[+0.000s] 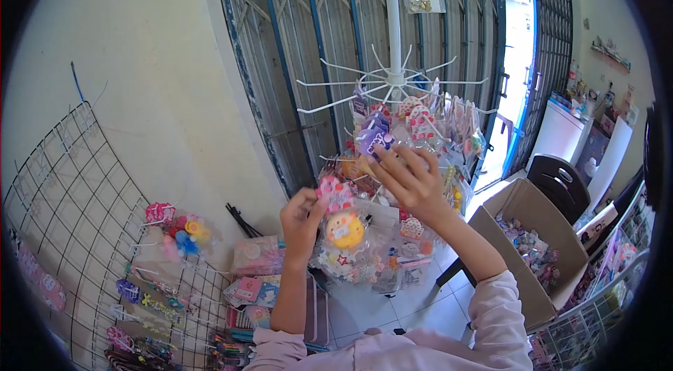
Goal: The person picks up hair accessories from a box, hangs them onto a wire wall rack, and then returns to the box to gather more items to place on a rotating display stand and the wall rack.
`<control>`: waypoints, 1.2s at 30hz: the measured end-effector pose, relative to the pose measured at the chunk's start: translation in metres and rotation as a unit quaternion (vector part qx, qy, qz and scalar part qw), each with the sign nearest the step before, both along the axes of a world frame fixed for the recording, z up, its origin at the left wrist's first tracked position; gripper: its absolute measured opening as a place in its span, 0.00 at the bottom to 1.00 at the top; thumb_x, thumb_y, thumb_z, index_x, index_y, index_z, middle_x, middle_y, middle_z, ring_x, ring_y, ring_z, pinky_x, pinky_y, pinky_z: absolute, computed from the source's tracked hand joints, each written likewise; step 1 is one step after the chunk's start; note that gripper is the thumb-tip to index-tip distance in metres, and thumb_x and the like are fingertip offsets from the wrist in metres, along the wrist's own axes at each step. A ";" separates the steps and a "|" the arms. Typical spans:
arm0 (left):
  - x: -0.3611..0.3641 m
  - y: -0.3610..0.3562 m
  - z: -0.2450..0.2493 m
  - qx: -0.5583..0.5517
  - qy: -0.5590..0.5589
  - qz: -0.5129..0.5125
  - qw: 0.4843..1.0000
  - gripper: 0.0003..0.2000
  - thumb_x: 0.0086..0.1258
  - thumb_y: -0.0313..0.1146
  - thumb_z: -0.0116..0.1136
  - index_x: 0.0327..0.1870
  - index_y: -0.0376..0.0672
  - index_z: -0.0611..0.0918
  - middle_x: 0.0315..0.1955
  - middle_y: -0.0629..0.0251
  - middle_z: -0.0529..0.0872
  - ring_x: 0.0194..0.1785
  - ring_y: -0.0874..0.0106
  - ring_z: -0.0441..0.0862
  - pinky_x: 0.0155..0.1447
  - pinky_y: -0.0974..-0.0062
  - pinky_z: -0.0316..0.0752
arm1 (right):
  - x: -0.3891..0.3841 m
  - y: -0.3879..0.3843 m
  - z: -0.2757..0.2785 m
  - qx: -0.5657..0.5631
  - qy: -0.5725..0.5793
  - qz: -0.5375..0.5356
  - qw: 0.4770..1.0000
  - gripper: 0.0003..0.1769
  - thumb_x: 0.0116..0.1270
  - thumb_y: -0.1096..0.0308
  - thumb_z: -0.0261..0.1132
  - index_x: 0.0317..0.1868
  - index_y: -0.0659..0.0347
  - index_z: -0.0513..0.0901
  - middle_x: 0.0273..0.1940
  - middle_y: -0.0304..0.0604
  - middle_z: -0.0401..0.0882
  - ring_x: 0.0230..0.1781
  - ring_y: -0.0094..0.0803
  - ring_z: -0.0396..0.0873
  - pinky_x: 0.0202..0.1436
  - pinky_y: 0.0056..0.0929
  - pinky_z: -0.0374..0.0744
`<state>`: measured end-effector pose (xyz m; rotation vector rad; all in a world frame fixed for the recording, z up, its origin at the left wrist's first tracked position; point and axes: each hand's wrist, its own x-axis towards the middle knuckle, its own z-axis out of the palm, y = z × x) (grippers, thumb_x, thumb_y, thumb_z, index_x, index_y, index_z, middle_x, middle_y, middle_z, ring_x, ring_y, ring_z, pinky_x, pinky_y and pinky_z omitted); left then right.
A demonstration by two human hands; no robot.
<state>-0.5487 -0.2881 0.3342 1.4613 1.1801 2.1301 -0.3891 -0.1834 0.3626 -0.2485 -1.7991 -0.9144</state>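
Observation:
My left hand [301, 224] is closed on the edge of a packet with a pink polka-dot header card [335, 193]. Through its clear bag shows a round yellow charm [345, 231] with a small white label. My right hand [413, 178] reaches up to the rack, its fingertips closed on a purple header card [373, 138] that hangs with others on a hook. The white revolving display rack [395, 35] stands in front of me. Lower hooks carry many bagged trinkets; part of them is hidden behind my hands.
A black wire grid [66, 161] with hair accessories leans at the left. Stacked packets [256, 255] lie near my left arm. On the right are an open cardboard box [484, 248] of small packets, a dark chair [559, 185] and a wire basket [603, 329]. Behind the rack is a folding metal gate [315, 56].

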 end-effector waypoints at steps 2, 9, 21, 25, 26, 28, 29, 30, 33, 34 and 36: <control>0.005 0.007 0.021 0.005 0.014 -0.046 0.999 0.04 0.56 0.26 0.52 0.23 0.38 0.72 0.16 0.77 0.69 0.22 0.90 0.64 0.26 0.92 0.56 | -0.007 0.002 -0.007 0.000 -0.018 -0.029 0.999 0.13 0.49 0.70 0.55 0.38 0.62 0.74 0.44 0.42 0.71 0.40 0.29 0.70 0.39 0.26 0.67; 0.005 0.041 0.038 -0.015 0.045 -0.093 0.995 0.05 0.57 0.28 0.52 0.24 0.37 0.73 0.16 0.76 0.72 0.21 0.90 0.64 0.24 0.92 0.56 | -0.009 -0.011 -0.031 -0.108 -0.117 -0.053 0.986 0.14 0.45 0.69 0.54 0.33 0.67 0.76 0.43 0.48 0.71 0.47 0.38 0.67 0.42 0.32 0.65; 0.010 0.065 0.032 -0.061 0.005 -0.085 0.994 0.06 0.56 0.29 0.52 0.23 0.38 0.73 0.14 0.74 0.72 0.18 0.90 0.65 0.22 0.92 0.56 | 0.005 -0.024 -0.045 -0.178 -0.163 0.087 0.966 0.21 0.44 0.69 0.56 0.44 0.52 0.72 0.46 0.39 0.68 0.46 0.30 0.65 0.49 0.35 0.63; 0.007 0.093 0.026 -0.051 0.030 -0.036 0.998 0.08 0.54 0.33 0.55 0.25 0.38 0.73 0.14 0.72 0.74 0.19 0.85 0.68 0.23 0.88 0.60 | 0.024 -0.029 -0.057 -0.269 -0.170 0.103 0.942 0.22 0.42 0.69 0.59 0.44 0.54 0.72 0.49 0.40 0.66 0.48 0.31 0.65 0.49 0.34 0.63; 0.007 0.094 0.025 -0.074 0.072 0.071 0.992 0.11 0.52 0.35 0.57 0.28 0.38 0.73 0.14 0.72 0.74 0.19 0.82 0.70 0.24 0.85 0.62 | 0.033 -0.028 -0.062 -0.265 -0.167 0.098 0.945 0.22 0.42 0.69 0.59 0.44 0.54 0.72 0.49 0.40 0.66 0.48 0.31 0.65 0.49 0.34 0.63; 0.011 0.088 0.025 -0.123 0.092 0.186 0.970 0.22 0.46 0.41 0.61 0.39 0.38 0.70 0.20 0.67 0.76 0.24 0.73 0.72 0.31 0.76 0.66 | 0.058 -0.029 -0.083 -0.326 -0.170 0.135 0.920 0.21 0.43 0.72 0.59 0.42 0.53 0.73 0.48 0.41 0.67 0.44 0.35 0.68 0.44 0.32 0.66; 0.013 0.087 0.020 -0.128 0.101 0.179 0.970 0.22 0.46 0.41 0.61 0.39 0.38 0.70 0.20 0.67 0.76 0.24 0.73 0.72 0.31 0.76 0.66 | 0.074 -0.030 -0.097 -0.374 -0.132 0.139 0.907 0.21 0.43 0.72 0.59 0.42 0.54 0.72 0.48 0.41 0.67 0.45 0.35 0.67 0.45 0.33 0.66; 0.014 0.085 0.013 -0.064 0.087 0.232 0.967 0.22 0.48 0.40 0.60 0.40 0.38 0.68 0.26 0.64 0.75 0.29 0.72 0.72 0.33 0.77 0.66 | 0.093 -0.030 -0.115 -0.421 -0.091 0.142 0.891 0.21 0.43 0.72 0.59 0.42 0.56 0.72 0.48 0.41 0.67 0.46 0.36 0.67 0.46 0.34 0.66; 0.022 0.080 -0.013 0.089 -0.009 0.279 0.956 0.19 0.53 0.37 0.56 0.42 0.37 0.65 0.41 0.57 0.68 0.39 0.71 0.67 0.38 0.77 0.65 | 0.165 -0.046 -0.175 -0.556 0.099 0.004 0.825 0.16 0.43 0.78 0.57 0.36 0.57 0.76 0.39 0.41 0.73 0.41 0.37 0.70 0.43 0.30 0.67; 0.026 0.072 -0.028 0.111 0.009 0.337 0.935 0.18 0.55 0.36 0.53 0.42 0.37 0.65 0.42 0.57 0.67 0.39 0.71 0.67 0.39 0.76 0.64 | 0.192 -0.056 -0.202 -0.583 0.157 -0.051 0.796 0.15 0.44 0.78 0.57 0.36 0.58 0.76 0.37 0.43 0.73 0.39 0.38 0.70 0.43 0.31 0.67; 0.016 0.060 -0.065 0.170 0.138 0.455 0.863 0.17 0.57 0.34 0.50 0.43 0.37 0.63 0.42 0.58 0.65 0.41 0.70 0.65 0.43 0.74 0.63 | 0.245 -0.085 -0.254 -0.622 0.254 -0.104 0.733 0.14 0.42 0.77 0.58 0.34 0.61 0.75 0.35 0.45 0.73 0.38 0.39 0.70 0.44 0.31 0.68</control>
